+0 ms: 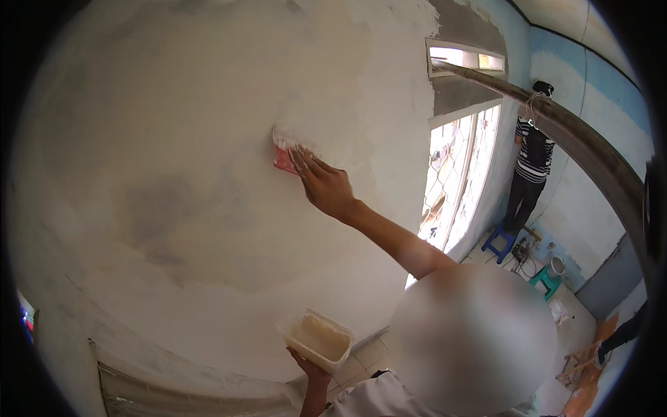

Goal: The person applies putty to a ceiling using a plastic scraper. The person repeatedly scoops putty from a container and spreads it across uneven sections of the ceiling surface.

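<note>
A large plastered wall (234,94) with grey, patchy areas stands before me. My right hand (325,182), arm outstretched, presses a red flat putty spreader (285,158) against it, fingers on the tool's back; whitish paste coats its upper part. Lower down, my left hand (311,367) supports a pale rectangular plastic tub (318,360) from below. Cream-coloured paste (325,341) lies inside the tub, whose rim is smeared. A round blurred patch hides my right upper arm and part of the pale shirt (372,399).
A brown pole (573,117) crosses the right side, near a barred window (453,172). Beyond it a person (534,151) stands on a blue stool (500,243). A green stool (546,281) holds a bucket (556,266). Another person's leg (622,331) rests on a wooden support (576,362).
</note>
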A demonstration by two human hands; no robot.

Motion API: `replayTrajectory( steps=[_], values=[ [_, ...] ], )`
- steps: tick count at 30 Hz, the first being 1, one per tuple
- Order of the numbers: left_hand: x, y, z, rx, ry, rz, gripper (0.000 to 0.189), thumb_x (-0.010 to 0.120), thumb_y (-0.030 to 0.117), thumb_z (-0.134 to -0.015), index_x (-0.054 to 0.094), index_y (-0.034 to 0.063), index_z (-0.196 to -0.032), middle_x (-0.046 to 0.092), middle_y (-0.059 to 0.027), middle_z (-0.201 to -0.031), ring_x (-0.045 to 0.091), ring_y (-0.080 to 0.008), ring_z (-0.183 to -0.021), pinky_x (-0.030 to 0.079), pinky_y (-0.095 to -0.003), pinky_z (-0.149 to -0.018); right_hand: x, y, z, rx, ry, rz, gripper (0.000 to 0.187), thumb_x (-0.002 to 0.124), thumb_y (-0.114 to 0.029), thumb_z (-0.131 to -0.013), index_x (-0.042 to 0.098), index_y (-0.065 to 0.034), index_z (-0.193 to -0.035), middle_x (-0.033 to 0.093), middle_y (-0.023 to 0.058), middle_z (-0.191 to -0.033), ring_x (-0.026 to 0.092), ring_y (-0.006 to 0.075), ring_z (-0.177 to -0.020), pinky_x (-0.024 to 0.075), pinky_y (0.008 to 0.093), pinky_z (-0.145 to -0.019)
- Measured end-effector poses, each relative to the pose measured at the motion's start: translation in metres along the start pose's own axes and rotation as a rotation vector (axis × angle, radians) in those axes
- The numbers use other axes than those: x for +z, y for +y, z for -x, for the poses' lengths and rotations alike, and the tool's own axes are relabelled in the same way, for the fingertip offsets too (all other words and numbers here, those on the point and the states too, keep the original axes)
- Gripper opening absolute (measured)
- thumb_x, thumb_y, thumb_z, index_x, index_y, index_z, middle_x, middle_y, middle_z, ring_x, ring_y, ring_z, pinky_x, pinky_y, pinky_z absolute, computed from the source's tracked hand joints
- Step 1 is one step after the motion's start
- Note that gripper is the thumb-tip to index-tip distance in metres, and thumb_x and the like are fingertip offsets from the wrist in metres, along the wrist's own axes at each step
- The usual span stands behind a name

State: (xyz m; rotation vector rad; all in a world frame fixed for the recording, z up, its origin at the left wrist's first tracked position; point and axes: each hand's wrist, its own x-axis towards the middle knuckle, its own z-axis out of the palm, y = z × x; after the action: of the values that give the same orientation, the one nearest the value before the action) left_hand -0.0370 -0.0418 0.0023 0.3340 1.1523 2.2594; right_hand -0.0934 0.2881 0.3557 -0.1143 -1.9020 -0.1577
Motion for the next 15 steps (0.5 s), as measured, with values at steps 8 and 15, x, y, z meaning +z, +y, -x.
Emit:
replayTrajectory(
  steps=[8, 15],
  values=[
    [-0.003, -0.005, -0.014, -0.135, -0.001, 0.279, 0.084, 0.030, 0.079, -0.095, 0.033, 0.0198, -0.154, 0.038, -0.0040, -0.154, 0.040, -0.0265, -0.139, 0.038, -0.0432, -0.114, -0.080, 0.136, -0.057, 0.498, 0.496, 0.052, 0.033, 0.055, -0.003, -0.098, 0.068, -0.0116, -0.127, 0.073, 0.0166, -0.091, 0.070, 0.0343, -0.073, 0.0525, 0.0399, -0.062],
    [-0.004, -0.012, -0.019, -0.170, -0.066, 0.347, 0.084, 0.028, 0.080, -0.095, 0.034, 0.0190, -0.154, 0.041, -0.0048, -0.152, 0.042, -0.0272, -0.138, 0.038, -0.0441, -0.114, 0.016, 0.069, -0.065, 0.232, 0.207, 0.250, 0.059, 0.055, 0.000, -0.085, 0.050, -0.0022, -0.143, 0.064, 0.0197, -0.132, 0.073, 0.0300, -0.096, 0.0590, 0.0370, -0.065]
  ],
)
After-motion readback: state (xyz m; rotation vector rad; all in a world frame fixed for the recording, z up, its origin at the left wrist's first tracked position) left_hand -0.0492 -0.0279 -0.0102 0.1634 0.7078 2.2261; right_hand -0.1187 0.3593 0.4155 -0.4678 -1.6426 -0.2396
